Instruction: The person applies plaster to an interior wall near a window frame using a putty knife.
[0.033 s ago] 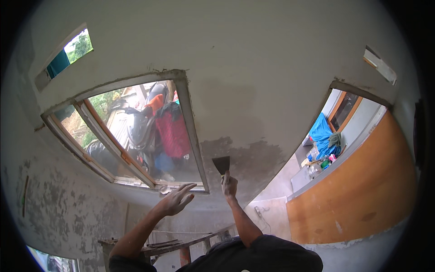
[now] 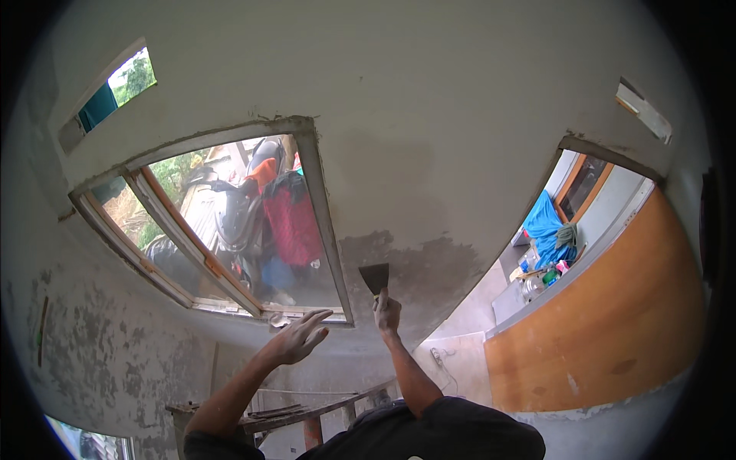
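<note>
My right hand (image 2: 388,313) is closed round the handle of a putty knife (image 2: 375,277). Its broad dark blade points up in front of a damp, patchy grey stretch of wall (image 2: 414,257); whether it touches the wall I cannot tell. My left hand (image 2: 298,338) is held out with its fingers stretched, by the lower right corner of the window frame (image 2: 328,230). Nothing shows in it. Pale dust or plaster coats the fingers of both hands.
Below me runs a worn wooden rack or scaffold (image 2: 337,404). To the right stands an orange-brown wooden door (image 2: 590,314) beside a doorway, with a blue cloth (image 2: 546,224) and bottles beyond. Through the window glass a motorcycle (image 2: 239,218) and a red cloth (image 2: 291,222) show. A cable (image 2: 445,364) lies on the floor.
</note>
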A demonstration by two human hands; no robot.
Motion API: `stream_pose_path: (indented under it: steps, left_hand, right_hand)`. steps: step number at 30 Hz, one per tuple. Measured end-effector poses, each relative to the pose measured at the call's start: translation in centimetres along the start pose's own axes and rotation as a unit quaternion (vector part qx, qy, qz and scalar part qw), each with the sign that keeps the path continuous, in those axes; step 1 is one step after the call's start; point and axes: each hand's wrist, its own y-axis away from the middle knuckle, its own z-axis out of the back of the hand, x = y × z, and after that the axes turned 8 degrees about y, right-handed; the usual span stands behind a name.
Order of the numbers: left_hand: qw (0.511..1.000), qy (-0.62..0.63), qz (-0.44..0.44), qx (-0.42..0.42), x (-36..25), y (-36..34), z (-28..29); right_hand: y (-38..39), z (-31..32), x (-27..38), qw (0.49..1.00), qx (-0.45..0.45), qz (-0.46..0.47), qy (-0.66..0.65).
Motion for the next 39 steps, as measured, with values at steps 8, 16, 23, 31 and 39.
stream_pose_path:
  steps: [8, 16, 23, 31, 39]
  left_hand:
    - [0.999, 0.043, -0.004, 0.019, 1.4, 0.2, -0.9]
    - [0.998, 0.034, 0.007, 0.047, 1.1, 0.0, -1.5]
    - [0.999, 0.022, -0.024, 0.003, 0.7, 0.2, -0.2]
    - [0.999, 0.003, -0.011, -0.036, -0.7, 0.4, 1.6]
    - [0.998, 0.045, -0.039, -0.029, -0.9, 0.3, 0.4]
  right_hand:
    - [-2.0, 2.7, 7.4, 1.000, 0.008, -0.008, -0.006]
    - [-0.8, 0.8, 1.6, 0.998, -0.003, -0.060, -0.017]
    - [-5.2, 3.9, 13.1, 0.997, -0.015, 0.032, -0.066]
    - [2.9, 4.3, 1.6, 0.984, 0.150, -0.035, -0.090]
    - [13.3, 8.7, -8.1, 0.935, 0.242, -0.254, -0.060]
